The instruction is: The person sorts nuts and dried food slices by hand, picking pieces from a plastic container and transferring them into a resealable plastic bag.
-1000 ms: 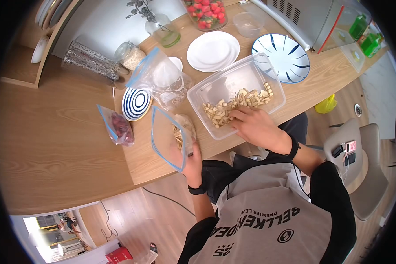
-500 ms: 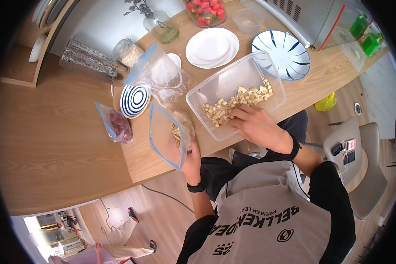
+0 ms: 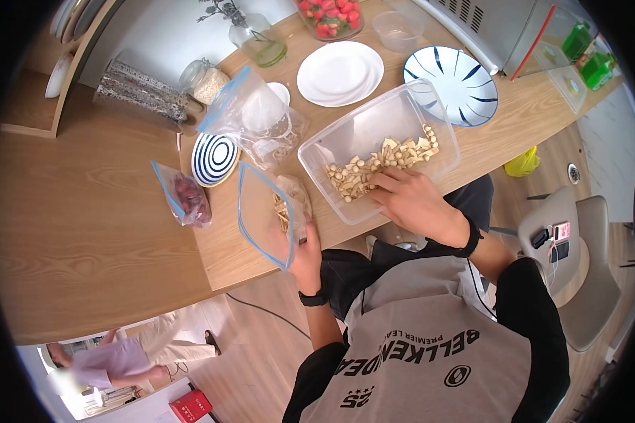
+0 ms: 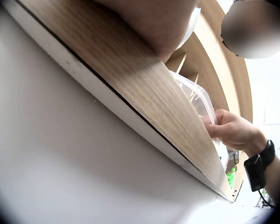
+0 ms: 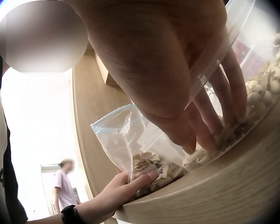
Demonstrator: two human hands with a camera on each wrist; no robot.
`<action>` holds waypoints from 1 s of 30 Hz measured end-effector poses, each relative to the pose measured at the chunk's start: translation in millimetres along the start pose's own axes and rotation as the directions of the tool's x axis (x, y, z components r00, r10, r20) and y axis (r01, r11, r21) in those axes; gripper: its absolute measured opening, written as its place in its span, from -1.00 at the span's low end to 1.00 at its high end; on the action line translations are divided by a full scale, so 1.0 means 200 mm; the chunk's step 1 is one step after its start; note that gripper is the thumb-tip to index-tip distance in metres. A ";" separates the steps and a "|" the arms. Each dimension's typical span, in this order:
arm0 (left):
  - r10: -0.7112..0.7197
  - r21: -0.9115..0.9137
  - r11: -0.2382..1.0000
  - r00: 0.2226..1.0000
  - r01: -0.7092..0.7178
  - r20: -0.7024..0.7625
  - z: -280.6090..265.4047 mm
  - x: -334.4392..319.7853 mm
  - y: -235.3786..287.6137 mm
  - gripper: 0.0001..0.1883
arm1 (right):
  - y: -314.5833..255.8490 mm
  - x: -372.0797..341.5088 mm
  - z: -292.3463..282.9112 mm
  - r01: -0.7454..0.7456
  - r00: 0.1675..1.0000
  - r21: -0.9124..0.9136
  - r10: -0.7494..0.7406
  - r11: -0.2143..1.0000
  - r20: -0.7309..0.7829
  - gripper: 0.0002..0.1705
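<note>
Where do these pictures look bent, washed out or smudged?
Head view: black rounded corners, and the edge of the table bows; left wrist view: background at far right washed out to white, a round smudge top right; right wrist view: another smudge top left, white glare behind the bystander, pale glints on the bag in the left hand.

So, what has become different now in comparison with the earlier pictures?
In the head view's lower-left background, the person in a light purple shirt has come further into view; at first, little more than a foot showed. No hold visibly changed: the left hand keeps the zip bag, the right hand stays among the pale pieces in the clear container.
</note>
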State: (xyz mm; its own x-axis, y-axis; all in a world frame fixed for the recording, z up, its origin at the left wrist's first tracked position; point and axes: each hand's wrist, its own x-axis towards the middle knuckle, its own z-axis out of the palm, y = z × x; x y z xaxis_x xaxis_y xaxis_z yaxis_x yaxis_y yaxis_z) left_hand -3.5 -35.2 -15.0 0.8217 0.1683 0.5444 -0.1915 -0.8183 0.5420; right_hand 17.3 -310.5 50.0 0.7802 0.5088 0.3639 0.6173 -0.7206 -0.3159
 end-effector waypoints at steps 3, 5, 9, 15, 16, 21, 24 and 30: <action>-0.016 -0.027 1.000 1.000 0.015 -0.017 0.00 0.00 0.01 -0.57 | 0.00 0.01 0.00 -0.002 1.000 0.010 0.002 1.000 0.007 -0.86; -0.010 -0.028 1.000 1.000 0.010 -0.020 -0.01 0.01 0.03 -0.59 | 0.00 0.01 -0.01 -0.002 1.000 0.010 0.002 1.000 0.030 -0.87; -0.008 -0.037 0.999 1.000 0.008 -0.004 -0.01 0.01 0.04 -0.61 | 0.00 0.03 -0.04 -0.041 0.993 0.006 0.040 0.999 0.115 -0.78; -0.021 -0.032 0.999 1.000 0.020 -0.015 -0.01 0.02 0.05 -0.63 | 0.00 0.04 -0.03 -0.033 0.996 0.003 0.032 0.999 0.083 -0.82; -0.020 -0.032 0.999 1.000 0.019 -0.018 -0.01 0.02 0.04 -0.64 | 0.00 0.04 -0.03 -0.032 0.996 0.001 0.032 0.999 0.080 -0.82; -0.007 -0.036 0.999 0.999 0.005 -0.033 -0.02 0.03 0.06 -0.65 | 0.00 0.04 -0.03 -0.031 0.997 0.007 0.030 1.000 0.075 -0.83; -0.003 -0.008 1.000 1.000 0.002 -0.023 -0.02 0.03 0.06 -0.66 | 0.00 0.05 -0.04 -0.042 0.995 0.006 0.041 0.999 0.094 -0.82; 0.079 0.055 0.996 0.996 -0.077 -0.039 -0.02 0.03 0.06 -0.64 | 0.00 0.07 -0.05 -0.068 0.987 -0.001 0.067 0.998 0.146 -0.83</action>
State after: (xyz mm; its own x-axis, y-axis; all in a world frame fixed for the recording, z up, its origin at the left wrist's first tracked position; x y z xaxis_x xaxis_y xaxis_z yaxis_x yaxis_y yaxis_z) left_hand -3.0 -40.9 -2.6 0.7822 0.1245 0.6104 -0.2242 -0.8579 0.4623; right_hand 27.7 -309.0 64.2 0.8265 0.5225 0.2096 0.5627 -0.7541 -0.3387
